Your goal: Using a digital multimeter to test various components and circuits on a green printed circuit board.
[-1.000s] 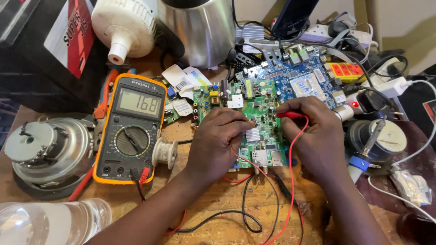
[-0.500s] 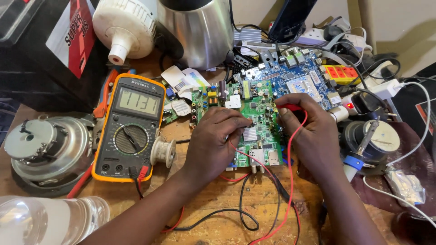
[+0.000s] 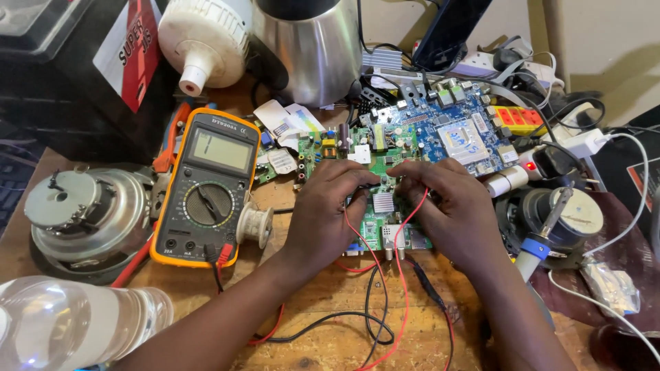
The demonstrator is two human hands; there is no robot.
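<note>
A green circuit board [image 3: 375,199] lay flat at the middle of a crowded wooden workbench [image 3: 330,343], just beside a blue circuit board [image 3: 457,130]. The left hand [image 3: 330,216] and right hand [image 3: 447,206] rested on it, fingers curled together over thin probe tips, the red lead [image 3: 399,288] trailing from the right; the grip itself could not be made out. A yellow-cased multimeter [image 3: 206,185] sat to the left, a soldering iron [image 3: 540,240] to the right.
</note>
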